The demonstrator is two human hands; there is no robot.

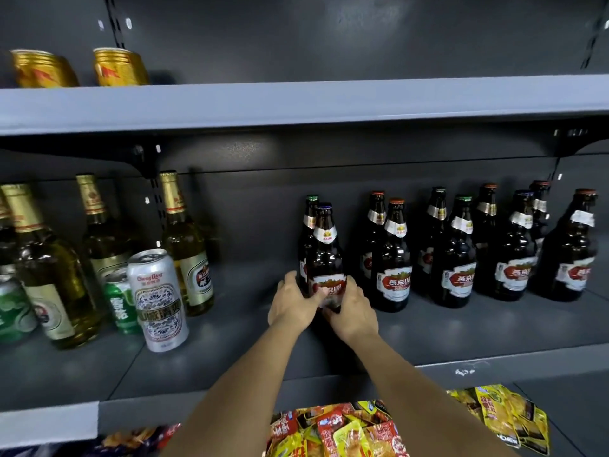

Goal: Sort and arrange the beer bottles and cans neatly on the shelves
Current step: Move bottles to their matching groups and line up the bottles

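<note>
A dark brown beer bottle (324, 255) with a blue cap and red-white label stands on the middle shelf (461, 338). My left hand (291, 303) and my right hand (352, 310) both grip its lower body from either side. A second dark bottle (308, 225) with a green cap stands right behind it. To the right, several more dark bottles (393, 258) stand in front-and-back pairs. At the left stand green-gold bottles (186, 245), a white and blue can (158, 300) and a green can (120, 300).
Two gold cans (120, 67) sit on the upper shelf (296, 103) at the left. Snack packets (342, 430) fill the shelf below my arms. A bare stretch of middle shelf lies between the white can and the held bottle.
</note>
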